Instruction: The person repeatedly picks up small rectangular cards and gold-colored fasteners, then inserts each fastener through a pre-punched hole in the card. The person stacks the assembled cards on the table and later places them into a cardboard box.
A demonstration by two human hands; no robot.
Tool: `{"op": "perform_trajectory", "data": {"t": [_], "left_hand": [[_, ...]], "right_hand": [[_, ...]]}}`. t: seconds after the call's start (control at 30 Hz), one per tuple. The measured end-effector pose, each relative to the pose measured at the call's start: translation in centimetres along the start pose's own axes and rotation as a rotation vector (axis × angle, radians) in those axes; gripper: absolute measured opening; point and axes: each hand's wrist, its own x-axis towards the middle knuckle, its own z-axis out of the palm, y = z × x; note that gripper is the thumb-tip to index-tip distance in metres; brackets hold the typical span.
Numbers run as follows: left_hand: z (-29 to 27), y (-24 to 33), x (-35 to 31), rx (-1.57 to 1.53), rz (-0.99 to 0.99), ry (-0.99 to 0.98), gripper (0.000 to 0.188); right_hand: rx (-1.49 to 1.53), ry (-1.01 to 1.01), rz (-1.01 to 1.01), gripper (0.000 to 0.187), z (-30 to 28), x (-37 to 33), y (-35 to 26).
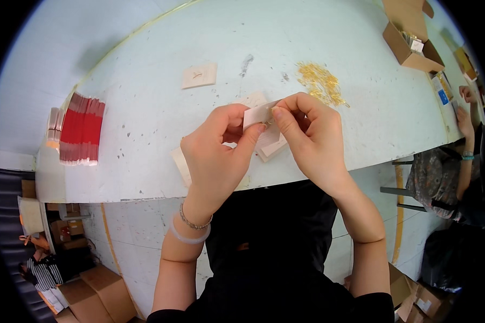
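A small white card [257, 115] is held up in front of me above the table. My left hand [221, 137] pinches its left and lower edge between thumb and fingers. At the card's right edge, my right hand [310, 132] is closed with thumb and forefinger pressed together. A tiny gold-coloured piece shows near the fingertips, too small to make out fully. Beneath the hands lie more white cards [272, 151], partly hidden. Another card stack [199, 75] lies farther off, with a small mark on top. To the right of it is a pile of thin gold pieces [320, 82].
Red-and-clear packets [82, 129] stand in a row at the left of the pale table [145, 81]. An open cardboard box [412, 51] sits at the far right. Another person's hand [465, 121] rests by the right edge. Cardboard boxes [99, 293] stand on the floor at lower left.
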Motion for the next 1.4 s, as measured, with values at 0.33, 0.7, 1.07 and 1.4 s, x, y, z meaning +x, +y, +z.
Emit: {"op": "perform_trajectory", "data": {"t": [0.33,0.7,1.07,1.4], "left_hand": [[-0.3,0.2,-0.2,0.075,0.177,0.053,0.013],[-0.6,-0.3,-0.1,0.362,0.52,0.164,0.02],[-0.3,-1.1,-0.9,0.386,0.547,0.296,0.026],[-1.5,-1.0,-1.4,0.219,0.334,0.189,0.025]], "right_hand": [[-0.096,-0.019,-0.025,0.012,0.3,-0.3,-1.3],[-0.129,0.06,-0.159,0.008,0.9,0.0,-1.6],[-0.005,0.091,-0.158,0.005,3.1,-0.5,-0.5],[-0.123,0.104,-0.187,0.005,3.4,0.4,-1.2]]}}
